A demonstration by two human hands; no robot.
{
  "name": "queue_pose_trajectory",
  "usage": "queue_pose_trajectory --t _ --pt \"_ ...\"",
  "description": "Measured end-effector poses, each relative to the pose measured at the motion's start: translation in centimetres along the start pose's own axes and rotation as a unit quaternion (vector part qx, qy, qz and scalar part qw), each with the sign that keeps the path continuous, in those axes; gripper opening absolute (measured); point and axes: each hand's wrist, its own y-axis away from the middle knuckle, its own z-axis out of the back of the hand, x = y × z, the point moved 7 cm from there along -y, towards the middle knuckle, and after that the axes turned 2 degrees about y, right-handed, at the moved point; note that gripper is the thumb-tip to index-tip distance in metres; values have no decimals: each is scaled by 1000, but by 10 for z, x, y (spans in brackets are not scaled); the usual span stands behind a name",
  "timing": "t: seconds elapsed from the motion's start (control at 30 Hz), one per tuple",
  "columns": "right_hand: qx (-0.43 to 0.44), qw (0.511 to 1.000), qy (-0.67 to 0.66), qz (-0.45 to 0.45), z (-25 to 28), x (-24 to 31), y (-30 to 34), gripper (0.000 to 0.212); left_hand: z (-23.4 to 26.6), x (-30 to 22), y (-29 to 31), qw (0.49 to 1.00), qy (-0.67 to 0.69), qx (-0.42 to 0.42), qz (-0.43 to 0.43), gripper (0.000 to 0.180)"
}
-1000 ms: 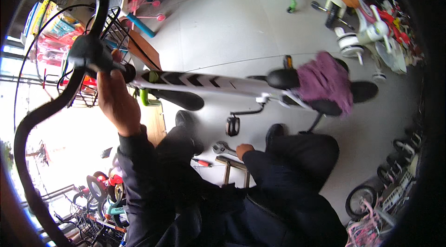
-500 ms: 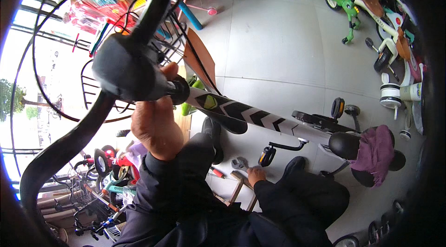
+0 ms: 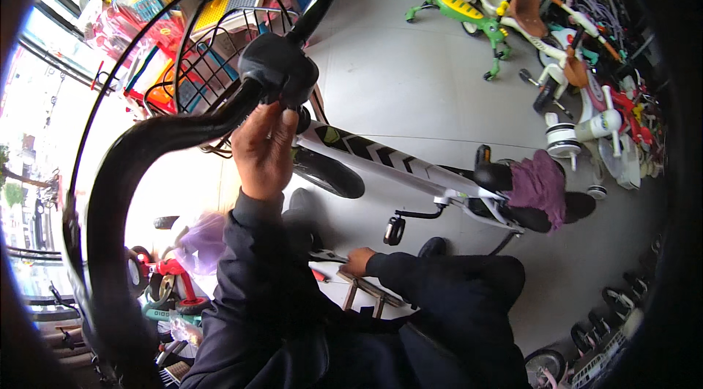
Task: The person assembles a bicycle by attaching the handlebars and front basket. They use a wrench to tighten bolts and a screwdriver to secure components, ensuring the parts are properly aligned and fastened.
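A bicycle with a white frame and black chevrons leans across in front of me. My left hand is closed around its handlebar stem, just under the black clamp, and some fingers are hidden behind it. The black handlebar sweeps down the left side, close to the camera. Low by the floor, my right hand is closed on an adjustable wrench, seen edge-on and mostly covered. Just below that hand is a small wooden stool. A red-handled tool lies beside it.
A wire basket sits at the handlebar's front. Purple cloth wraps the saddle; a pedal hangs toward me. A green ride-on toy and children's bikes crowd the far right. Toy bikes and a purple bag stand at left.
The handlebar has turned and its clamp moved right and up in view, my left hand with it. The saddle end sits further left and higher. My right hand has shifted left with the wrench.
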Motion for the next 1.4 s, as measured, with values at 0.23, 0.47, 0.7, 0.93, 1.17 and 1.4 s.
queue_pose_trajectory --t 0.23,0.47,0.7,0.93,1.17,1.4 --pt "-131 967 -214 48 113 59 135 37 15 -43 -6 936 350 -28 -42 73" --pt "-288 777 -498 256 218 143 167 32 14 -81 -23 973 227 -22 36 55" --pt "-253 628 -687 262 249 195 136 34 28 -126 -30 995 90 16 -48 31" --pt "-250 547 -765 230 249 220 122 32 25 -132 -33 993 83 86 9 31" --pt "-278 532 -772 210 249 224 122 36 34 -131 -38 997 20 74 23 38" --pt "-216 551 -769 242 239 221 126 37 30 -140 -26 996 57 54 -38 37"
